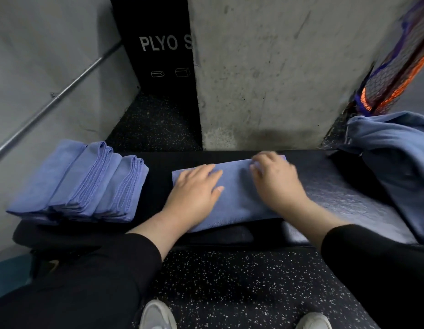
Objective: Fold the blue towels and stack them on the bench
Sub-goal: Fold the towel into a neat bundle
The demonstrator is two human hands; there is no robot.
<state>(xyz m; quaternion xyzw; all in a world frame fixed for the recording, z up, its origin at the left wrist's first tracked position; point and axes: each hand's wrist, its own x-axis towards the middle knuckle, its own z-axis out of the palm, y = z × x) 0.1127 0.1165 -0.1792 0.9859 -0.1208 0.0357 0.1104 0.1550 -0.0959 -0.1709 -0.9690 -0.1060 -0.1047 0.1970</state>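
A blue towel (237,198), folded into a rectangle, lies flat on the middle of the black bench (336,193). My left hand (194,188) rests flat on the towel's left part with straight fingers. My right hand (275,179) lies on the towel's right far corner, blurred, its fingers curved down onto the cloth. A stack of folded blue towels (80,184) sits at the bench's left end, apart from both hands. A heap of unfolded blue towels (391,148) lies at the bench's right end.
A concrete pillar (277,67) rises right behind the bench. A black plyo box (158,48) stands behind at the left, with a metal rail (56,98) along the grey wall. An orange and purple net bag (401,58) hangs at the upper right. Speckled floor and my shoes lie below.
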